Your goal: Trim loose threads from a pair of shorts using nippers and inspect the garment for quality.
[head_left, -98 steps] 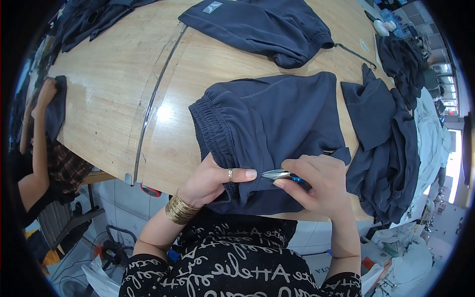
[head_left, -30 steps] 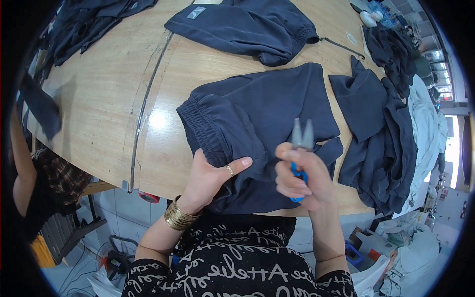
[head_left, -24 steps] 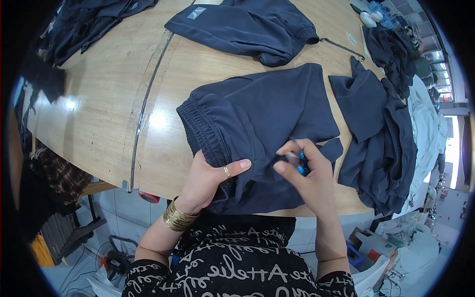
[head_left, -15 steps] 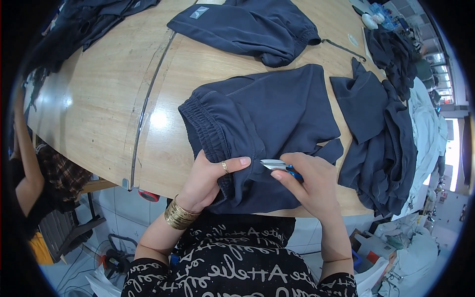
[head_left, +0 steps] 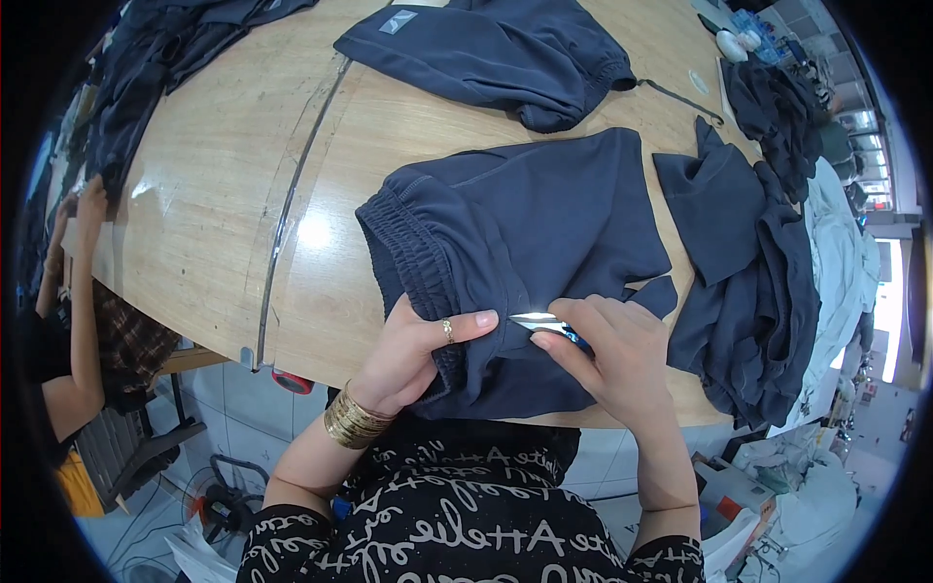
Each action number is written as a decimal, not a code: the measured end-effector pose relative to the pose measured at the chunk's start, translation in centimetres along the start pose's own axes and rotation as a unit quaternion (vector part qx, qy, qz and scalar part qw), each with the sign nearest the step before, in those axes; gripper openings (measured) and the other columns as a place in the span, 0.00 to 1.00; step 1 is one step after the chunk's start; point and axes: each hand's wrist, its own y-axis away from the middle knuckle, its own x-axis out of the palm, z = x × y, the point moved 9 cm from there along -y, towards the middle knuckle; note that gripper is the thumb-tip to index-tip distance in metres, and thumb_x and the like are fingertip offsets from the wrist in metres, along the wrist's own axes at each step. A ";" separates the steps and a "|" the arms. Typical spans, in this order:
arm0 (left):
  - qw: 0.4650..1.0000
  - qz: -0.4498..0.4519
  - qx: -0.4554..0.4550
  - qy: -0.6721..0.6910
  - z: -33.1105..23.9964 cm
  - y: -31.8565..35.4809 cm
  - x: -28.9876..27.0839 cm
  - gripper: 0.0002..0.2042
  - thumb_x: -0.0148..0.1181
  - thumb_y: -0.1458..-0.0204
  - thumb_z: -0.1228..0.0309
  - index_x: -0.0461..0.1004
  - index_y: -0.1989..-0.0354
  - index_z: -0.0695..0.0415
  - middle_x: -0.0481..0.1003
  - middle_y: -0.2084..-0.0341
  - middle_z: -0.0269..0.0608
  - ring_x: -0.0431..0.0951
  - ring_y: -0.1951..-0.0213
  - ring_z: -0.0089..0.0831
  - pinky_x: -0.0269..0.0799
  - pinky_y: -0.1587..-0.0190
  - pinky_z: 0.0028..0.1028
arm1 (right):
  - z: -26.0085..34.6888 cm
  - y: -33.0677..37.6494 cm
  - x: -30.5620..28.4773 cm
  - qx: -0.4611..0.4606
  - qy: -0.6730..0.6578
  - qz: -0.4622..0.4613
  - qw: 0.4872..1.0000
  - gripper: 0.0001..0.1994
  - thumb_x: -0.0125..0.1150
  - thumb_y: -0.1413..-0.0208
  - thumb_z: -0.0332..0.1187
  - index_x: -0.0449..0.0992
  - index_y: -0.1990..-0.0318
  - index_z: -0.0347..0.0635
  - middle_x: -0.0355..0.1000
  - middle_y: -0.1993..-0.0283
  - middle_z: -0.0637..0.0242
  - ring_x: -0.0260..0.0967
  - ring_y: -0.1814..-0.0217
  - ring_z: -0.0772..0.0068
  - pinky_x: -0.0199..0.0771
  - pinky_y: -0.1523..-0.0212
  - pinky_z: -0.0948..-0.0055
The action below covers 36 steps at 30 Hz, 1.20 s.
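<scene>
Table: wooden, spans the scene; dark garment lies flat near its near edge, gathered waistband to the left, body spread to the far right. Second garment lies farther off; cloth pile sits to the right of the first.

Forearms: both rise from the near side, elbows bent, angled inward over the near part of the garment. Left wrist wears stacked bracelets.

Left hand: clamped on the garment at the waistband's near end. Thumb lies straight on top, pointing right; the other fingers are mostly hidden by cloth. Garment extends beyond this hand, to the far side and the right.

Right hand: closed around snips, thumb and index finger pinching them, remaining fingers curled. Garment lies beneath and to the left of this hand.

Snips: blades point left, just beside the left thumb's tip, over the garment. Cannot tell whether the blade tips touch cloth.

Ring: on the left thumb.
</scene>
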 end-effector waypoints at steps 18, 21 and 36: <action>0.999 0.045 -0.016 0.003 0.6 -0.4 0.0 0.28 0.62 0.54 0.82 0.60 0.43 0.67 0.71 0.51 0.46 0.73 0.51 0.29 0.69 0.46 0.29 | 0.3 -0.7 -0.5 -0.030 -0.022 0.023 0.999 0.11 0.63 0.52 0.43 0.74 0.68 0.48 0.63 0.79 0.74 0.63 0.79 0.74 0.59 0.77 0.75; 0.997 0.068 -0.021 0.029 0.6 -0.4 0.3 0.27 0.61 0.53 0.82 0.60 0.43 0.67 0.71 0.51 0.46 0.73 0.51 0.29 0.69 0.46 0.29 | 0.4 -0.8 -0.6 -0.033 -0.025 0.020 0.999 0.11 0.64 0.52 0.43 0.74 0.69 0.47 0.63 0.79 0.74 0.64 0.78 0.74 0.59 0.76 0.75; 0.996 0.080 -0.025 0.039 0.8 -0.5 0.6 0.27 0.60 0.53 0.82 0.58 0.42 0.68 0.70 0.50 0.47 0.74 0.51 0.30 0.70 0.47 0.29 | 0.5 -0.9 -0.7 -0.044 -0.019 0.020 0.999 0.10 0.63 0.52 0.43 0.74 0.69 0.49 0.62 0.80 0.74 0.63 0.79 0.74 0.58 0.77 0.74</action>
